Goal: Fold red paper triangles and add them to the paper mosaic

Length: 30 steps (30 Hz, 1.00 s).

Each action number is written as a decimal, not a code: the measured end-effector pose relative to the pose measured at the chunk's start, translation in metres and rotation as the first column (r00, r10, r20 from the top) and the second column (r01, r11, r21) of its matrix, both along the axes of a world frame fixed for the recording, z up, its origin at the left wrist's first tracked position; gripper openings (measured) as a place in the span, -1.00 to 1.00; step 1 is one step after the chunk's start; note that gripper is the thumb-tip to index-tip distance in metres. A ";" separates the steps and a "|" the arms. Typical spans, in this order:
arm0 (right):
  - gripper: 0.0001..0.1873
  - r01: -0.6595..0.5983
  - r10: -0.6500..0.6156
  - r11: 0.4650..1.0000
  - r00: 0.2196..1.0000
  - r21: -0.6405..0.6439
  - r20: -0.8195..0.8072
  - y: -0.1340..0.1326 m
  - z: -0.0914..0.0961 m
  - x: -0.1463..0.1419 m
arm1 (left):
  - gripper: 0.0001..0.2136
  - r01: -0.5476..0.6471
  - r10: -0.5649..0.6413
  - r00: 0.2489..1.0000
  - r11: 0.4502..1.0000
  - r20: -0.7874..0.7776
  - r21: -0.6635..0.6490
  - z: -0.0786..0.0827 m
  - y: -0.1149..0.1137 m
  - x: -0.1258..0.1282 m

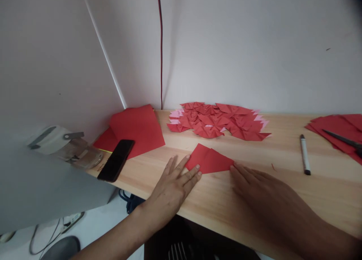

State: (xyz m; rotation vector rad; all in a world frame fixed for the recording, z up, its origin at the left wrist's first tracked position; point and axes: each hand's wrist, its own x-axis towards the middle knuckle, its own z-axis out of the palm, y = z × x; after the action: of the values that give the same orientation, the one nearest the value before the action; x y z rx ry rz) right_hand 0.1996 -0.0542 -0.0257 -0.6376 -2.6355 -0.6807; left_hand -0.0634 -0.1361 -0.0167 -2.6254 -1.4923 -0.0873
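A folded red paper (pixel 209 160) lies flat on the wooden table (pixel 254 199) in front of me. My left hand (pixel 172 186) rests open on the table, its fingertips pressing the paper's left corner. My right hand (pixel 257 186) lies flat with fingers stretched out, the fingertips touching the paper's right corner. Neither hand holds anything.
A pile of several folded red paper pieces (pixel 217 120) lies by the wall. Flat red sheets (pixel 135 130) and a black phone (pixel 116 160) are at the left. A marker pen (pixel 304 154), more red sheets (pixel 339 130) and scissors (pixel 343 140) are at the right. A tape dispenser (pixel 68 147) sits far left.
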 end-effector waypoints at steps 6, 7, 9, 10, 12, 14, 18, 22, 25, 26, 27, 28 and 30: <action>-0.56 -0.020 0.020 1.000 1.000 0.022 -0.004 0.000 -0.004 0.003 | -0.65 -0.087 0.086 0.994 0.996 0.061 0.020 0.007 -0.011 0.014; -0.56 -0.024 0.024 0.999 1.000 0.034 0.000 0.000 -0.005 0.003 | -0.63 -0.098 0.097 0.992 0.995 0.077 0.017 0.010 -0.012 0.021; -0.54 -0.025 0.025 0.999 1.000 0.046 -0.001 0.000 -0.005 0.001 | -0.57 -0.072 0.073 0.988 0.997 0.136 -0.015 0.016 -0.010 0.041; -0.55 -0.025 0.025 0.999 1.000 0.038 -0.011 -0.001 -0.005 0.000 | -0.57 -0.054 0.054 0.976 0.999 0.211 -0.005 0.018 -0.007 0.052; -0.57 -0.038 0.038 0.999 0.998 -0.001 -0.053 0.000 -0.004 -0.001 | -0.47 0.022 0.003 0.952 0.997 0.306 -0.077 0.021 0.002 0.075; -0.60 -0.059 0.056 0.997 0.995 -0.039 -0.087 0.001 -0.003 -0.002 | -0.38 0.052 0.010 0.928 0.987 0.373 -0.155 0.020 0.015 0.090; -0.63 -0.081 0.080 0.997 0.995 -0.009 -0.052 0.004 -0.006 0.001 | -0.22 0.062 0.039 0.920 0.968 0.389 -0.244 0.006 0.036 0.093; -0.62 -0.049 0.051 0.995 0.998 0.086 -0.026 0.005 -0.010 0.003 | -0.22 -0.020 0.078 0.959 0.978 0.272 -0.209 -0.008 0.039 0.079; -0.55 -0.053 0.055 0.989 0.998 0.139 -0.013 0.003 -0.009 0.002 | -0.23 -0.056 0.101 0.969 0.979 0.226 -0.199 -0.012 0.036 0.072; -0.53 -0.054 0.056 0.987 0.998 0.153 -0.007 0.003 -0.009 0.002 | -0.23 -0.074 0.120 0.968 0.976 0.222 -0.203 -0.013 0.035 0.070; -0.51 -0.053 0.054 0.985 0.999 0.161 -0.001 0.003 -0.008 0.002 | -0.23 -0.095 0.142 0.965 0.973 0.221 -0.210 -0.013 0.035 0.067; -0.50 -0.053 0.052 0.985 0.999 0.162 0.009 0.002 -0.009 0.002 | -0.23 -0.113 0.162 0.962 0.969 0.219 -0.218 -0.013 0.034 0.064; -0.49 -0.052 0.048 0.987 0.998 0.150 0.027 0.002 -0.011 0.003 | -0.25 -0.132 0.182 0.960 0.964 0.211 -0.229 -0.013 0.032 0.059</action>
State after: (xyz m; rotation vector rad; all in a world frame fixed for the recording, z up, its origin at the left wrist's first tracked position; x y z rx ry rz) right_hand 0.2030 -0.0523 -0.0362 -0.5214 -2.5804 -0.8674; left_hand -0.0044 -0.1038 -0.0299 -2.7242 -1.8809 -0.2377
